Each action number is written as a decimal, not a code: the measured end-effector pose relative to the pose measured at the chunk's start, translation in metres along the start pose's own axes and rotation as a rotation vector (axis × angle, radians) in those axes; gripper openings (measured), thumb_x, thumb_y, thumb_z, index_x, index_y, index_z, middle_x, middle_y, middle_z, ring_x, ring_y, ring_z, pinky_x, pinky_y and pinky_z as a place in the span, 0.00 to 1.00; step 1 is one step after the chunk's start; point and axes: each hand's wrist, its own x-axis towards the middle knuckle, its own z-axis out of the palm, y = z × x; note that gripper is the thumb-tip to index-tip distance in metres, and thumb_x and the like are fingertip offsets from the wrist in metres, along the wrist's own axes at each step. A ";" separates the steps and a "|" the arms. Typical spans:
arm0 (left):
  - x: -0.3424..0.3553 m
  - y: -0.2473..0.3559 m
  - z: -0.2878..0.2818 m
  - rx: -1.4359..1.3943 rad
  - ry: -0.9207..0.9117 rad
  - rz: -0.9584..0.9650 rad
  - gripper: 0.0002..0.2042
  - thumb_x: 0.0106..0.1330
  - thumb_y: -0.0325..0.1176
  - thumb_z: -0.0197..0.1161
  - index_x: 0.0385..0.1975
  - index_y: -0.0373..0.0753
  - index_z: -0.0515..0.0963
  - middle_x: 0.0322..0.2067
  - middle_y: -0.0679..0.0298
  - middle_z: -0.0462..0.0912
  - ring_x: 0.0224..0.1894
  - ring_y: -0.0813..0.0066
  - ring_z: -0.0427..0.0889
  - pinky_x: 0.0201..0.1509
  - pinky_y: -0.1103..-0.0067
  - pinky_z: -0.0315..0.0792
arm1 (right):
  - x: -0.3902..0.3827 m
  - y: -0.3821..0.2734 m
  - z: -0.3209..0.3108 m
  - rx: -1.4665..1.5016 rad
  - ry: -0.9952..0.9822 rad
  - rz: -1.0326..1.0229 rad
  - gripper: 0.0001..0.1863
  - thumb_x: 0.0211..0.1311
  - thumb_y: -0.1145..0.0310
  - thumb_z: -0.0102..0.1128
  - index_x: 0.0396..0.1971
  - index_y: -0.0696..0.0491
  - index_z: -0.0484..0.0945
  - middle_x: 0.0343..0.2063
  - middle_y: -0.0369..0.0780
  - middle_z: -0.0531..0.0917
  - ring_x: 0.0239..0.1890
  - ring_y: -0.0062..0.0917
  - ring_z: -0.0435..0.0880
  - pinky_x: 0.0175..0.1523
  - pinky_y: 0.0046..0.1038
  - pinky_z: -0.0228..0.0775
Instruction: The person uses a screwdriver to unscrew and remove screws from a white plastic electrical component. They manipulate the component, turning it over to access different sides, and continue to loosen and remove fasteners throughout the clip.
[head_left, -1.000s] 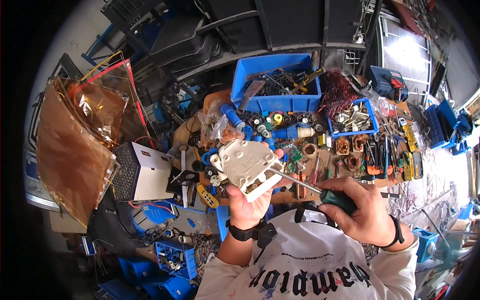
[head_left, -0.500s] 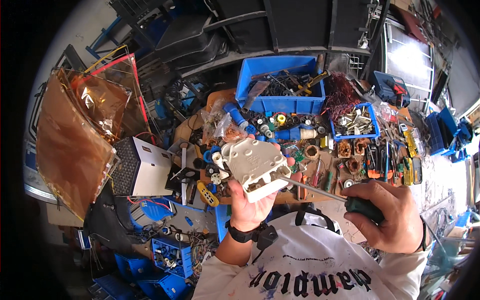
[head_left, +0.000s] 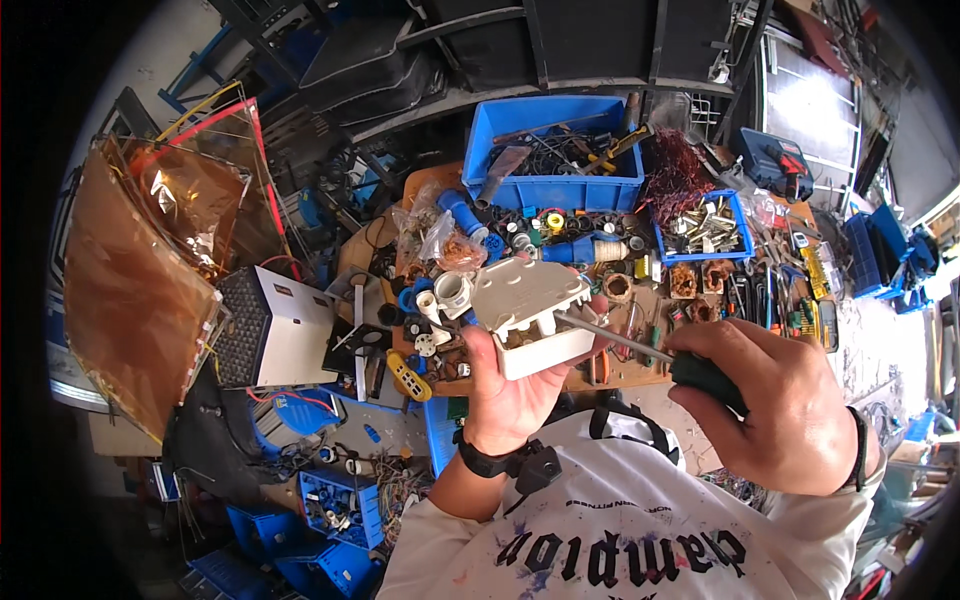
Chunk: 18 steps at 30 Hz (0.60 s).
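Note:
My left hand (head_left: 505, 400) grips a cream plastic housing (head_left: 545, 357) from below and holds it up above the bench. Its cover plate (head_left: 530, 295) stands tilted, with a gap along the side nearest me. The fingers behind the housing are mostly hidden. In my right hand (head_left: 770, 400) is a screwdriver (head_left: 630, 345) with a dark green handle and a long metal shaft. The screwdriver's tip reaches into the gap under the cover at its right side. What lies inside the housing is hidden.
A large blue bin (head_left: 560, 190) of tools stands at the back of the bench. Right of it is a smaller blue tray (head_left: 705, 250) of metal parts. Pliers and screwdrivers lie at the right. A white box (head_left: 295, 335) and brown sheets (head_left: 135, 290) stand at the left.
The cover has lifted on the side nearest me, opening a gap in the housing. My right hand and screwdriver have moved slightly up and left.

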 end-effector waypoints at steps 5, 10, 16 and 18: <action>0.003 0.001 0.000 -0.005 0.060 -0.029 0.44 0.61 0.67 0.50 0.67 0.37 0.54 0.61 0.46 0.65 0.61 0.46 0.69 0.56 0.54 0.76 | 0.008 -0.002 0.003 -0.030 -0.026 0.022 0.15 0.54 0.70 0.65 0.41 0.56 0.73 0.26 0.43 0.78 0.22 0.40 0.81 0.25 0.37 0.73; 0.006 0.006 -0.004 -0.082 0.079 -0.045 0.42 0.63 0.66 0.49 0.65 0.34 0.57 0.60 0.45 0.66 0.61 0.47 0.69 0.58 0.53 0.75 | 0.010 -0.002 0.009 -0.032 -0.003 0.046 0.15 0.53 0.71 0.65 0.41 0.55 0.74 0.26 0.43 0.79 0.24 0.40 0.81 0.27 0.37 0.73; 0.019 0.011 -0.008 -0.010 0.156 -0.046 0.38 0.66 0.63 0.49 0.61 0.32 0.62 0.55 0.45 0.73 0.59 0.49 0.73 0.60 0.56 0.74 | 0.002 -0.016 -0.018 0.031 0.073 0.197 0.17 0.47 0.77 0.67 0.40 0.58 0.78 0.27 0.46 0.82 0.28 0.39 0.85 0.33 0.31 0.74; 0.020 0.011 -0.005 0.105 0.186 -0.042 0.36 0.66 0.61 0.50 0.60 0.32 0.63 0.54 0.46 0.74 0.58 0.50 0.74 0.60 0.57 0.75 | 0.005 -0.015 -0.017 0.016 0.030 0.189 0.16 0.48 0.77 0.66 0.40 0.58 0.78 0.28 0.46 0.83 0.28 0.40 0.85 0.33 0.32 0.74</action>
